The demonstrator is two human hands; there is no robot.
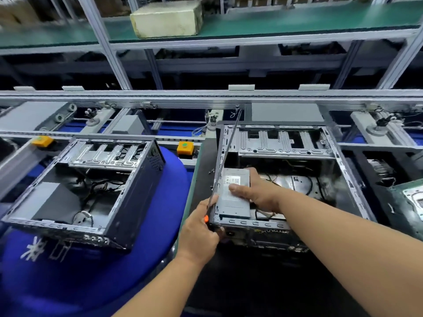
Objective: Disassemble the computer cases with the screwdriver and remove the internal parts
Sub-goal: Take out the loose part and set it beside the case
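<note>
An open computer case (288,143) lies on its side in front of me. In its near left corner sits a grey power supply box (233,200) with a white label. My right hand (256,191) grips that box, thumb on its top face. My left hand (201,232) holds a screwdriver with an orange-and-black handle (206,218) at the case's left wall; its long thin shaft (226,154) slants up and away. Loose cables lie on the case floor. A second open case (96,179) rests on a blue drum at the left.
The blue drum (68,271) fills the lower left. Behind the cases runs a conveyor line with two orange button boxes (185,147). A green circuit board (409,202) lies at the right edge. Above, a green shelf carries a pale foam block (167,18).
</note>
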